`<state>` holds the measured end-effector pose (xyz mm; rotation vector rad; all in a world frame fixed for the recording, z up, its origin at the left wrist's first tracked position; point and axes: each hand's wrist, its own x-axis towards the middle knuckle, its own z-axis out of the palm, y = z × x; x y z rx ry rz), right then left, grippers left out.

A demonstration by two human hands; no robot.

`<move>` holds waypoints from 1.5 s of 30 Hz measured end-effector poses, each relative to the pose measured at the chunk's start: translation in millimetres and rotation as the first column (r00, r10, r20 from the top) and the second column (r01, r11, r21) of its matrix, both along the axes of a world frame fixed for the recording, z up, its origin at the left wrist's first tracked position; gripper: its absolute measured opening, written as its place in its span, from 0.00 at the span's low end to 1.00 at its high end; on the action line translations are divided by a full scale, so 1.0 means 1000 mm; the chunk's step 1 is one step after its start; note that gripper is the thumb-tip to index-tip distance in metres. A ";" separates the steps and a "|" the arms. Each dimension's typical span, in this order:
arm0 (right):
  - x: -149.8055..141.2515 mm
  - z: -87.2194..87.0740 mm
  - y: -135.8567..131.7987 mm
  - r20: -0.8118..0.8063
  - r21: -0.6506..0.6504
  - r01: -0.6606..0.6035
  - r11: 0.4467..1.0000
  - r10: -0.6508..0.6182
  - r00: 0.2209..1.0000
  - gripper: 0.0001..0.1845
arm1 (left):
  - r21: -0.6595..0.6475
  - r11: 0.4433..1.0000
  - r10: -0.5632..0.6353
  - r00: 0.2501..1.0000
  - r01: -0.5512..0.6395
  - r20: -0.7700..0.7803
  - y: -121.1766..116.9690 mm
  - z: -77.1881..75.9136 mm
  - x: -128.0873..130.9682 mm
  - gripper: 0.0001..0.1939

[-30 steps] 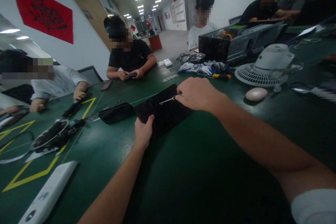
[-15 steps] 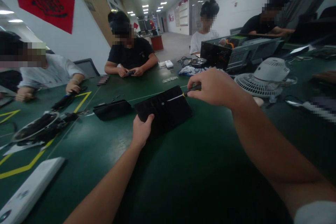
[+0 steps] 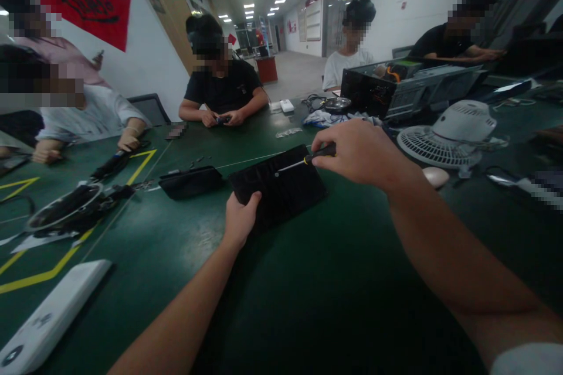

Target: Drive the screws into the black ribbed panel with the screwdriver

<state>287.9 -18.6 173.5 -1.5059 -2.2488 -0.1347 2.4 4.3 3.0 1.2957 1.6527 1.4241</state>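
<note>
My left hand (image 3: 241, 220) grips the near-left edge of a flat black case (image 3: 292, 193), its thumb on top. The case looks like an opened wallet or pouch with pockets, tilted above the green table; its exact kind is hard to make out. A small round silver stud shows on it. In my right hand (image 3: 358, 149) is a screwdriver (image 3: 308, 160) with a black and yellow handle, fingers closed round it. The metal shaft points left across the case, its tip beside the stud. Left of the case lies a black pouch (image 3: 191, 183).
A white fan (image 3: 461, 129) and a pale computer mouse (image 3: 435, 177) are at the right, with an open computer case (image 3: 373, 91) behind. A long white device (image 3: 57, 310) lies near left. Black cable gear (image 3: 74, 208) is farther left. Several people sit around the table.
The view has shifted slightly, so everything sits a little to the right. Another person in pink now shows at far left. My hands keep the same holds on the case and screwdriver.
</note>
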 end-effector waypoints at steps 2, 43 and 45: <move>0.000 0.000 -0.001 0.001 0.008 0.005 1.000 -0.005 1.000 0.12 | 0.002 1.000 -0.002 1.000 0.002 0.021 0.000 -0.001 0.000 0.21; -0.021 -0.010 -0.006 0.098 0.002 -0.039 0.999 0.039 0.994 0.13 | 0.024 1.000 -0.011 0.999 0.010 0.033 -0.008 0.000 -0.001 0.19; -0.022 -0.011 -0.006 0.109 0.006 -0.053 0.999 0.052 0.993 0.13 | 0.024 1.000 -0.005 1.000 0.005 0.022 -0.009 0.002 0.000 0.18</move>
